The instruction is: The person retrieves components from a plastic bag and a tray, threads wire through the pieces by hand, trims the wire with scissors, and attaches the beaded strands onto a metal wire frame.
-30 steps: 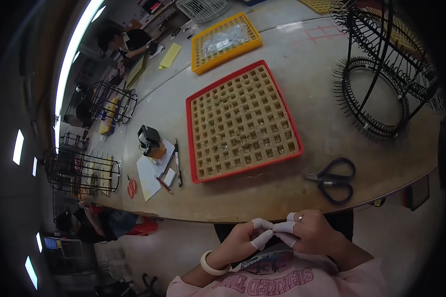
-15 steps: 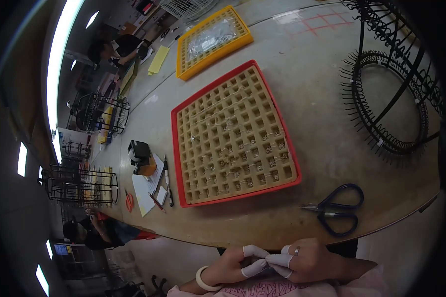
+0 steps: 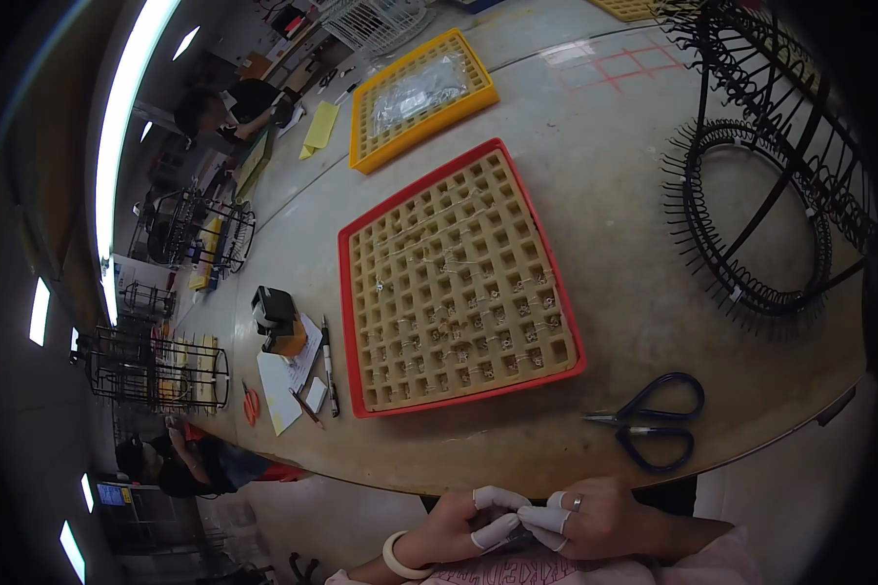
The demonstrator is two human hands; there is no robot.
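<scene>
My left hand (image 3: 457,525), with a pale bangle at the wrist, is closed in a pinch at the table's front edge. My right hand (image 3: 595,519), wearing a ring, meets it fingertip to fingertip. White finger cots cover the thumbs and forefingers. Whatever lies between the fingertips is too small or hidden to make out. Beyond the hands sits a red tray (image 3: 568,283) with a tan insert full of square pockets. Fine chains and small silvery pieces lie in and across many pockets. Blue-handled scissors (image 3: 658,429) rest to the tray's right.
A yellow tray (image 3: 478,102) holding a clear plastic bag (image 3: 419,90) stands farther back. Black wire racks (image 3: 693,210) occupy the right side. Left of the red tray are a tape dispenser (image 3: 278,322), papers, a pen (image 3: 329,366) and red-handled scissors (image 3: 251,405). Other people work at the left.
The view has tilted slightly, so the trays sit a little lower in it. Both hands stay pinched together at the table edge, with only slight movement.
</scene>
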